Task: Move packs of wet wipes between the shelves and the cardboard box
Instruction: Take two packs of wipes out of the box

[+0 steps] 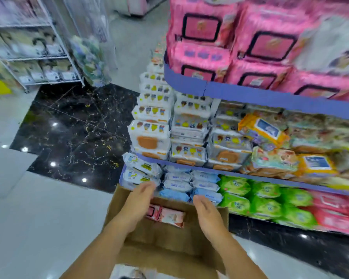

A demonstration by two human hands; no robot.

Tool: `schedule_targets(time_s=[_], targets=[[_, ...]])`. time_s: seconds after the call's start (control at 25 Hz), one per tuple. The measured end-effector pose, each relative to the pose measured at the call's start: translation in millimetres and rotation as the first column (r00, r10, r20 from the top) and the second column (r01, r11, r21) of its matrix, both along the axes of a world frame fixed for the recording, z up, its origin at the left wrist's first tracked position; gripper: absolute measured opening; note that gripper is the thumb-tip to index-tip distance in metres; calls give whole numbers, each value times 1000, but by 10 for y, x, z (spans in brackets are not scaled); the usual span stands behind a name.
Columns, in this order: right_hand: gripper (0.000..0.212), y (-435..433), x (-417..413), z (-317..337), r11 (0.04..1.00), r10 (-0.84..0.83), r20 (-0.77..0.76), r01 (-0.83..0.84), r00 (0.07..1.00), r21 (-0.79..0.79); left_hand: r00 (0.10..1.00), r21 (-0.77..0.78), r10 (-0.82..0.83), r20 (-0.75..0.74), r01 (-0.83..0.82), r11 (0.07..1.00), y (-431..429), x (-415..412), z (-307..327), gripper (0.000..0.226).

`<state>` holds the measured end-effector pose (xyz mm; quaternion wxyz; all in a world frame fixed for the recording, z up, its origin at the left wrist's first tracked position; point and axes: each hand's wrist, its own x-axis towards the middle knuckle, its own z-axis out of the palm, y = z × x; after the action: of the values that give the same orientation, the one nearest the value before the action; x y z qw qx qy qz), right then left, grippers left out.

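The left grip (141, 198) and right grip (207, 211) are both spread open and hold nothing. Their palms face each other above the far rim of the cardboard box (169, 240), just in front of the blue wet-wipe packs (177, 190) on the bottom tier of the shelves (250, 95). Blur hides whether the left fingertips touch a pack. A few pink packs (167, 215) lie in the box, which is mostly bare. Judging by that, most of the moving is left to do.

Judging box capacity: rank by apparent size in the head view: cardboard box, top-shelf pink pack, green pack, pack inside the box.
1. cardboard box
2. top-shelf pink pack
3. green pack and pack inside the box: alike, unranked
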<state>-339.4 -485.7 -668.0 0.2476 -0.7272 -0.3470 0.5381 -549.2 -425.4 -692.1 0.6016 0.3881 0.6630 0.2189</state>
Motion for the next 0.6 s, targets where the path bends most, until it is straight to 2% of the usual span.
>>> schedule_targets(time_s=[0.12, 0.28, 0.44, 0.6], targets=[[51, 244, 72, 1024, 995, 5, 55, -11, 998, 102, 999, 147, -38, 28, 34, 989, 364, 99, 1169, 22], [51, 545, 137, 2023, 963, -48, 77, 26, 996, 268, 995, 290, -92, 37, 77, 954, 794, 267, 2274, 35], [47, 682, 400, 2577, 921, -110, 87, 69, 990, 383, 981, 397, -190, 39, 159, 904, 1037, 652, 2871, 33], [47, 812, 971, 2908, 882, -110, 118, 42, 987, 469, 967, 469, -254, 23, 214, 857, 1201, 1250, 3307, 39]])
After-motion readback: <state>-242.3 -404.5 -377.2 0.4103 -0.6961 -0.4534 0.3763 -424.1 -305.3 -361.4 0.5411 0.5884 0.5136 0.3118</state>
